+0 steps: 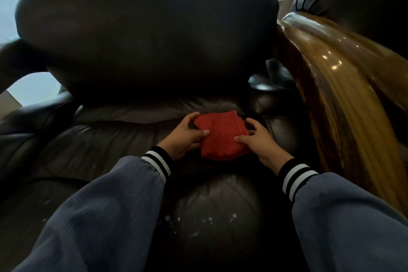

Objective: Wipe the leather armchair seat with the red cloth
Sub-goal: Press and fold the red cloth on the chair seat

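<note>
A folded red cloth (220, 137) lies on the dark leather armchair seat (99, 146), near the back of the cushion. My left hand (185, 137) grips the cloth's left edge, thumb on top. My right hand (258, 139) holds its right edge, fingers curled around the fold. Both arms wear blue-grey sleeves with black and white striped cuffs. Pale specks and smears dot the front of the seat (209, 221).
The big padded backrest (145, 28) rises just behind the cloth. A glossy wooden armrest (335, 86) curves along the right side, with a second dark leather chair (357, 0) beyond it. A padded armrest (28, 115) lies at the left.
</note>
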A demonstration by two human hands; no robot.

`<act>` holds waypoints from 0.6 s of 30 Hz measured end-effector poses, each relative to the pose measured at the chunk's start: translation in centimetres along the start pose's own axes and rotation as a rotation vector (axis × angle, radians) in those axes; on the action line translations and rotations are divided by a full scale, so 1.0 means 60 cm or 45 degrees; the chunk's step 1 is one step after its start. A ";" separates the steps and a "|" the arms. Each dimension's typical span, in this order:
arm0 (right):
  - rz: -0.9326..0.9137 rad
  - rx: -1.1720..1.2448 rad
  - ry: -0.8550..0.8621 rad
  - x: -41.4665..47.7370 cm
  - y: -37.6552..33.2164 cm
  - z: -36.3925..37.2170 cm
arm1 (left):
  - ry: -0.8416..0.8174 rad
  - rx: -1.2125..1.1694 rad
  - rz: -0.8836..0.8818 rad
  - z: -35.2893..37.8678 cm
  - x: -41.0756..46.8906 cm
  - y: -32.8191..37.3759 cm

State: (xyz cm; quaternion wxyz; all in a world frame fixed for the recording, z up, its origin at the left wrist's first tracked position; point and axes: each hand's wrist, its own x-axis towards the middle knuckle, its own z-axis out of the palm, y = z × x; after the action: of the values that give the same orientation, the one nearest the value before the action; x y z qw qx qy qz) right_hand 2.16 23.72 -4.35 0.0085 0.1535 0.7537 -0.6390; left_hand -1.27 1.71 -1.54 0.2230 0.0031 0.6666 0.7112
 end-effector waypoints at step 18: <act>-0.118 -0.045 -0.199 -0.079 -0.032 -0.062 | -0.067 0.251 0.208 0.043 -0.073 -0.009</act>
State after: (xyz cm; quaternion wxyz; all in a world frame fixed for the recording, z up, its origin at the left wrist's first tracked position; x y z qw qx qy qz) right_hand 6.88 26.00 -0.84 0.0405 0.0678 0.7682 -0.6353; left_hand 3.63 2.75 -0.48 0.1805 0.0980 0.7247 0.6577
